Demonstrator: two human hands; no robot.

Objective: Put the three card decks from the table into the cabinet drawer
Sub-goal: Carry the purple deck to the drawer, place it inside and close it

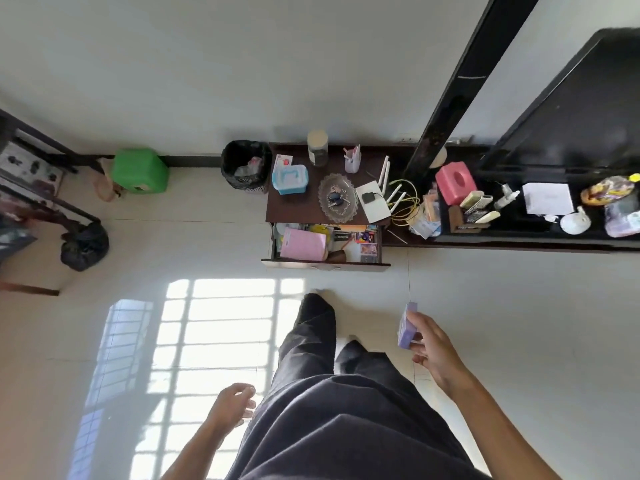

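Head view: the right hand point(431, 348) at four o'clock has its fingers clamped on a purple card deck point(407, 326), well apart from the open cabinet drawer point(325, 245) at twelve o'clock. The left hand point(232, 405) hangs empty, fingers loosely curled apart.

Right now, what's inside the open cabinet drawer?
The drawer is cluttered: a pink pad lies at the left, something yellow behind it, and small colourful card-like packs at the right. Whatever lies under the pad and beneath the cabinet top is hidden.
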